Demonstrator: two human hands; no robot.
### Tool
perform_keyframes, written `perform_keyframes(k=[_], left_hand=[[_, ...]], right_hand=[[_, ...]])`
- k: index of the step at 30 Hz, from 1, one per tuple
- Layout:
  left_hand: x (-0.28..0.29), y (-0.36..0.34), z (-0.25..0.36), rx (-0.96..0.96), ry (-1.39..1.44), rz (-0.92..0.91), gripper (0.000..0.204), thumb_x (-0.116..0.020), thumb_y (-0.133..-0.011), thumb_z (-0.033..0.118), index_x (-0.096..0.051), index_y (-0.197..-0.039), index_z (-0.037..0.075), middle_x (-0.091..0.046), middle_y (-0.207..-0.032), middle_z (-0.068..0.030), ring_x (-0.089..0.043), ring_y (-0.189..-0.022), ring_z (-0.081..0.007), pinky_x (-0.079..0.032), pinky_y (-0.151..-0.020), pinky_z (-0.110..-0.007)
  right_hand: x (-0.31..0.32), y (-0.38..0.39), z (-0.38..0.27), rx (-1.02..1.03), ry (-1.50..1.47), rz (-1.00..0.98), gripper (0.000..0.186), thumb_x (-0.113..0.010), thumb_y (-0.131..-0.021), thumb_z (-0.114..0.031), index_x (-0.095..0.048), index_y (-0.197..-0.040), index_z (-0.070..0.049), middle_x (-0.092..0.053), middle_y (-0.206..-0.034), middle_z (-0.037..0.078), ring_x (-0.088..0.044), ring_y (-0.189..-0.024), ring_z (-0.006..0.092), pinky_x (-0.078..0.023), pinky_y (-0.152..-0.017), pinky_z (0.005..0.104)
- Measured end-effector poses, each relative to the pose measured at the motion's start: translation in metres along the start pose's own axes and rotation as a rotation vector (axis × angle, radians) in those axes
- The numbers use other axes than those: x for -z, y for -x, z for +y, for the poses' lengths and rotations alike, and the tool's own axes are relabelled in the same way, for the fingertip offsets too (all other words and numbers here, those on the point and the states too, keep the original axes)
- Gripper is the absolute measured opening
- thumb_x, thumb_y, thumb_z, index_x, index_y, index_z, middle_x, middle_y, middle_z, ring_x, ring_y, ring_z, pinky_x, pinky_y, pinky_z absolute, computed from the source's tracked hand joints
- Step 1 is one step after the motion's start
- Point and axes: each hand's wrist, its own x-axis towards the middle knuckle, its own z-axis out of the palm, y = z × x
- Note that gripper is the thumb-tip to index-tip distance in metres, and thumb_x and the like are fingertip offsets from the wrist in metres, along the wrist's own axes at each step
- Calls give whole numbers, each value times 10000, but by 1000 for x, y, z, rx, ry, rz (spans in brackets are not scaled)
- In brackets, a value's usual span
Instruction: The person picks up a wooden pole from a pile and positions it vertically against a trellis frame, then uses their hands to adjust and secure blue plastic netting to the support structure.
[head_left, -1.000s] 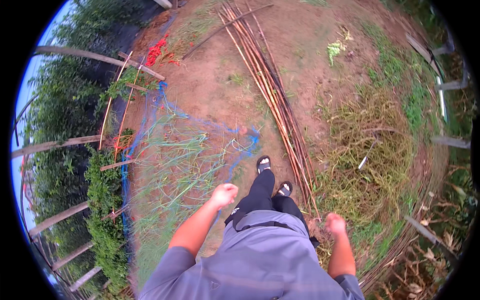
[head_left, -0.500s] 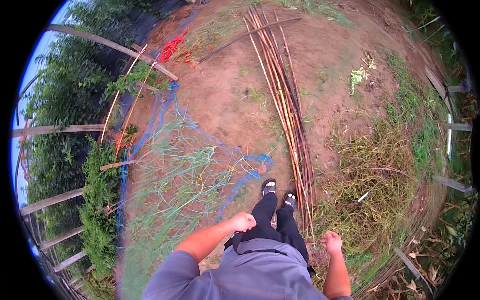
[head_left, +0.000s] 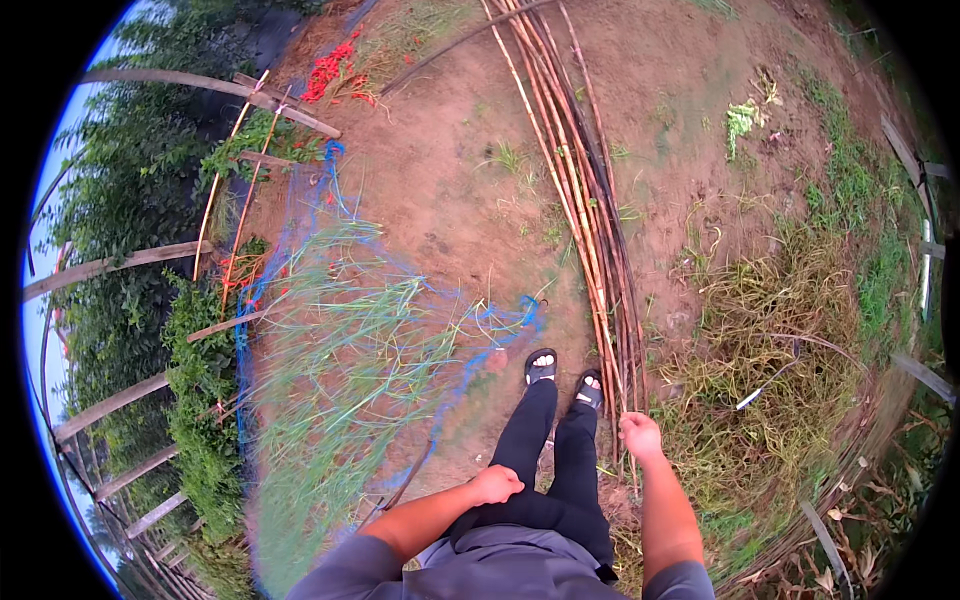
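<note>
Over my dark trousers, my left hand [head_left: 496, 484] is closed in a loose fist, and no object shows in it. My right hand [head_left: 640, 436] is out in front on the right, its fingers curled together with nothing seen between them. In the picture it overlaps the near ends of a long bundle of bamboo poles [head_left: 588, 215] on the ground; touch between them cannot be made out. Beside the poles stand my feet in dark sandals [head_left: 540, 367].
Blue netting [head_left: 468, 385] strewn with cut green stalks [head_left: 350, 350] covers the left ground. A dry vine heap [head_left: 780, 330] lies right, with a sickle-like tool [head_left: 750, 399] on it. Wooden posts [head_left: 125, 268] and a leafy hedge [head_left: 195, 400] line the left; red twine [head_left: 330, 72] lies beyond.
My right hand has moved forward and left, toward the near ends of the poles. My left hand sits lower in the picture. The whole view has shifted slightly.
</note>
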Motion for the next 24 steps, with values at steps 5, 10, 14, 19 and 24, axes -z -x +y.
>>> perform_keyframes(k=[5,10,14,19,24], left_hand=[[-16,-23,3,140,-52,-120,342,-580,-860,377,-643,-721,71,-550,-540,-41,-493,-456,-161,-385,-445,-354],[-25,-46,9,336,-47,-82,343,-542,-867,386,-624,-725,84,-563,-543,-28,-468,-370,-149,-378,-362,-337],[-19,-64,9,390,-18,-90,350,-537,-871,393,-623,-715,92,-564,-534,-25,-482,-369,-148,-393,-366,-329],[-21,-68,6,521,-14,-107,387,-547,-885,427,-630,-709,92,-562,-524,-25,-483,-363,-139,-392,-363,-308],[-18,-76,-4,574,-14,-147,410,-537,-895,449,-640,-718,94,-573,-527,-22,-505,-375,-142,-413,-384,-300]], right_hand=[[-26,-76,39,7,157,-15,182,-612,-899,-138,-665,-1010,-3,-661,-766,32,-603,-626,113,-508,-612,267],[-36,-160,76,6,202,37,154,-625,-897,-173,-697,-954,-50,-650,-718,27,-590,-582,109,-491,-580,265],[-34,-210,85,66,258,157,190,-609,-903,-231,-715,-918,-73,-676,-710,45,-637,-646,141,-513,-631,297],[-28,-259,74,55,412,147,273,-591,-886,-273,-706,-1016,-62,-718,-911,132,-691,-885,237,-517,-821,338],[-28,-299,88,12,291,162,457,-588,-870,-267,-581,-1251,-13,-658,-1152,186,-638,-1069,294,-471,-970,361]])
